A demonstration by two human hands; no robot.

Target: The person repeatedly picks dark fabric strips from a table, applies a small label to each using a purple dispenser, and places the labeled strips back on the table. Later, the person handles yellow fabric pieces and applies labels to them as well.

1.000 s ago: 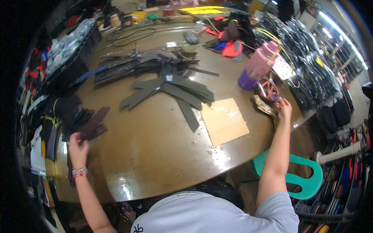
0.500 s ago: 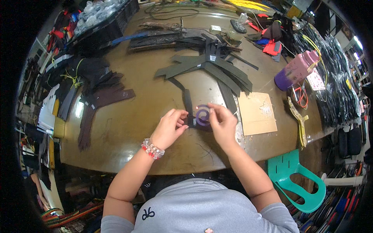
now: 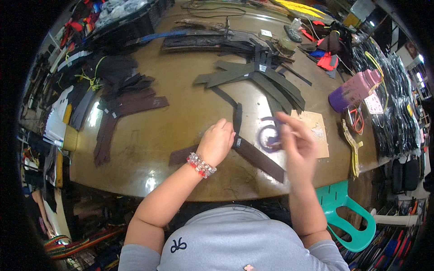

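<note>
My left hand [image 3: 217, 142], with a beaded bracelet at its wrist, has its fingers curled over the middle of a three-armed dark brown strap piece [image 3: 262, 159]. A small white label shows beside the fingertips. Two brown arms of the piece spread to either side of the hand; a dark strip runs up from it toward the black straps [image 3: 253, 74]. To the right, my right hand [image 3: 296, 142] is raised and smeared by motion. At its fingers is a purple spiral-shaped thing [image 3: 261, 140], also blurred, apparently pinched.
A tan board [image 3: 316, 131] lies beyond my right hand. Farther right are a pink and purple bottle [image 3: 352, 92], red-handled scissors [image 3: 356, 121] and a yellow strip [image 3: 351, 151]. Bundled straps [image 3: 108, 122] lie left. A green chair [image 3: 346, 217] stands by the table edge.
My right hand has moved right, away from the left, with the purple spiral thing moving along. The brown arms of the strap piece now show spread out. The whole view has shifted slightly.
</note>
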